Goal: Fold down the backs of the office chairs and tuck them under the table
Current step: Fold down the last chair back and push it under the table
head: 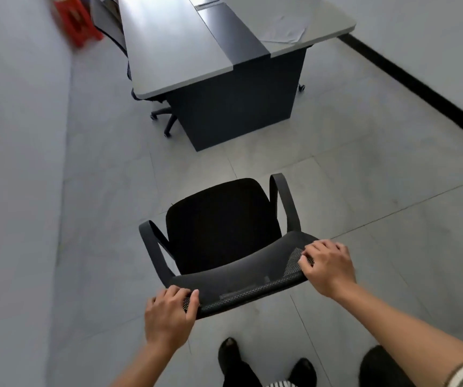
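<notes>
I have both hands on the top edge of the chair back, which stands just ahead of me on the tiled floor. My left hand is clenched around the near-left corner of the mesh rim, thumb on top and fingers curled under. My right hand grips the far-right corner the same way, fingers pressing into the mesh. The seat lies just beyond my hands, with 1 armrest ahead of my left hand and the other armrest ahead of my right.

The bench is well ahead of both hands, with open floor between. Another chair's wheeled base shows under its left edge, so that one looks tucked away already.

The mesh itself gives under my fingers, so I judge it a poor place to push; the stiff frame around it is what carries the load, and the 2 corners are the right hold. The chair looks light and I expect it runs on castors, though I cannot see them under this one. It should roll easily and may swing off line if 1 hand pushes harder. The back looks tilted forward, but whether it is fully folded I cannot tell. Once down, I would keep even pressure on both corners and steer it toward the bench.
</notes>
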`<state>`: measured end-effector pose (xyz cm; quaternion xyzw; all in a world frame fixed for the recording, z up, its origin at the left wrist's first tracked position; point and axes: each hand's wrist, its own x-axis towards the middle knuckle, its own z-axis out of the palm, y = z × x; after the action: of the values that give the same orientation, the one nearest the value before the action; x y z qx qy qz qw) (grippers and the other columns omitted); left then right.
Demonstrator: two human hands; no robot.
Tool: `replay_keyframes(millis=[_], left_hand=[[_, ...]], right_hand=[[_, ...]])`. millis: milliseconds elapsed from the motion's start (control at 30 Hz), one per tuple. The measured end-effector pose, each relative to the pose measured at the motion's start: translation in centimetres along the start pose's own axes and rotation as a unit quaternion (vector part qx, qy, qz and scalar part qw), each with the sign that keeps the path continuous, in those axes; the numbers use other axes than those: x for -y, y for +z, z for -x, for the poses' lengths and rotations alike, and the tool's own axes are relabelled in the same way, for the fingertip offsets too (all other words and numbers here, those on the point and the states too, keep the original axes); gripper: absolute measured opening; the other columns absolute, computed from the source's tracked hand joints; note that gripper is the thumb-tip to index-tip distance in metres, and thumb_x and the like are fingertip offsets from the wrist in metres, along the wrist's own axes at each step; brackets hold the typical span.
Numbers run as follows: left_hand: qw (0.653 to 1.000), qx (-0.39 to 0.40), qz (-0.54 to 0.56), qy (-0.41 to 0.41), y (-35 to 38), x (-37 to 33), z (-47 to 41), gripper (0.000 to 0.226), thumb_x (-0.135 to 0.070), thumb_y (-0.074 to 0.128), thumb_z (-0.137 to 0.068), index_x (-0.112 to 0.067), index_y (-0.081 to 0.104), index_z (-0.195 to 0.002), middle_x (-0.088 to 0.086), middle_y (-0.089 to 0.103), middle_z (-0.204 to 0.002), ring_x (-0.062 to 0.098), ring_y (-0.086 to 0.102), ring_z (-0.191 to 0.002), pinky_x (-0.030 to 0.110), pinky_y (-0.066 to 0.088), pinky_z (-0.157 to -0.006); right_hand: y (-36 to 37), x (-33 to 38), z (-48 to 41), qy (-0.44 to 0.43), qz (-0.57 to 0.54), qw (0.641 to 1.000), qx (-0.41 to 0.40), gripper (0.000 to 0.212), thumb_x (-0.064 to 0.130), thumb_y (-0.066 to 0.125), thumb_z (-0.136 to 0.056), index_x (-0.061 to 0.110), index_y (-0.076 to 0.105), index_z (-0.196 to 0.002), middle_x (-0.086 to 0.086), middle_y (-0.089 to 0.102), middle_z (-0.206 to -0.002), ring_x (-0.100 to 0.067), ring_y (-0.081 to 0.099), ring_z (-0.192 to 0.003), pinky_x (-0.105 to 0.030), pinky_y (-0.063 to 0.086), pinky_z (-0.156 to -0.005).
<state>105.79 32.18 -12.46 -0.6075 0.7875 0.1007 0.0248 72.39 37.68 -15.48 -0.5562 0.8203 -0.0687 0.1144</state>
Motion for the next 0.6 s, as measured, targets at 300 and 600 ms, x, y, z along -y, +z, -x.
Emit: replay_keyframes(millis=[300, 600], left_hand=[[0.999, -0.032, 0.004, -0.018, 0.0, -2.0, -6.7, 0.047, -0.051, 0.033, -0.082, -0.026, 0.072, -0.077, -0.007, 0.069, -0.074, 0.017, 0.062, -0.066, 0.030, 0.044, -0.063], [0.999, -0.035, -0.001, 0.002, -1.4, -3.0, -19.8, 0.046, -0.050, 0.032, -0.082, -0.027, 0.071, -0.075, -0.007, 0.067, -0.073, 0.017, 0.061, -0.068, 0.030, 0.045, -0.062]], right_hand=[[-1.1, -1.0, -8.3, -0.013, -0.031, 0.999, 0.012, 0.037, 0.042, 0.036, -0.078, 0.025, 0.068, -0.085, 0.007, 0.068, -0.101, -0.016, 0.054, -0.104, -0.036, 0.036, -0.088], [-2.6, -0.7, -20.6, 0.009, -0.042, 0.999, 0.017, 0.029, 0.037, 0.042, -0.083, 0.023, 0.067, -0.088, 0.005, 0.068, -0.104, -0.015, 0.053, -0.106, -0.035, 0.035, -0.090]])
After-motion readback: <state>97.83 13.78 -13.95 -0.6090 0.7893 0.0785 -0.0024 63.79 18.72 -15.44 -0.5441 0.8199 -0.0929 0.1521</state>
